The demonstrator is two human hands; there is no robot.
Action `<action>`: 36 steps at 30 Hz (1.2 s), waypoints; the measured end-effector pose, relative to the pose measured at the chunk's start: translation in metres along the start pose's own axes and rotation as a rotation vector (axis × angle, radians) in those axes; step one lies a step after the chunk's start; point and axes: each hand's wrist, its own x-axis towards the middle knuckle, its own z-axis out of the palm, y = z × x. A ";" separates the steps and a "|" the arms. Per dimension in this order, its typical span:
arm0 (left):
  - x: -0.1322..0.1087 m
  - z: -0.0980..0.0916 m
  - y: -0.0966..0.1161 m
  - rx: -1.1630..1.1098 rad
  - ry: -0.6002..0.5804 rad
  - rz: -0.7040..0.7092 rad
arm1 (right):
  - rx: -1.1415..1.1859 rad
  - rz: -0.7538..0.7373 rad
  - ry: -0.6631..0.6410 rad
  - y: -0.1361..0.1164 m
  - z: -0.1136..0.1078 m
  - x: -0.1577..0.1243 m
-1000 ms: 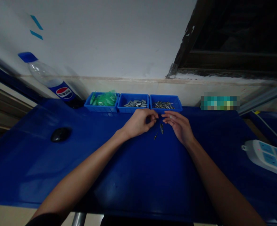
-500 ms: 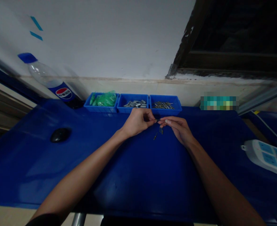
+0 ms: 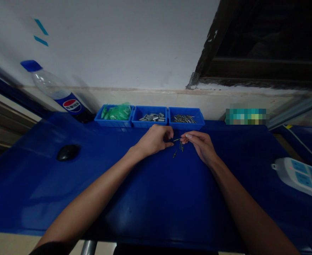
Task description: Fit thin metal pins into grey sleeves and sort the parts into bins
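My right hand is closed in a pinch on a thin metal rivet, whose free end points left. Opposite it, my left hand has thumb and forefinger apart with a gap between them, holding nothing. The rivet's end lies just beyond these fingertips. Several similar pieces rest on the blue table below: one loose rivet sits apart, and others lie close under my right fingertips. Behind the hands, a blue bin holds a pile of rivets.
A middle bin holds grey metal pieces, and a left bin a green plastic bag. A cola bottle stands at the back left, above a black mouse. At right lies a white power strip.
My left thumb and forefinger have parted and let go of the rivet's end. The rivet stays in my right hand, now tilted.
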 end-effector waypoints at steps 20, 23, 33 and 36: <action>-0.003 0.011 -0.005 0.273 -0.160 0.094 | 0.069 0.004 -0.018 -0.003 -0.002 0.001; -0.001 0.008 -0.003 0.178 -0.080 0.123 | 0.075 0.004 0.000 -0.001 -0.002 0.002; 0.002 0.002 0.006 -0.175 0.144 0.027 | -0.121 0.019 -0.089 0.003 -0.001 0.001; 0.003 0.002 0.006 -0.247 0.182 0.006 | -0.099 0.013 -0.097 0.005 -0.003 0.001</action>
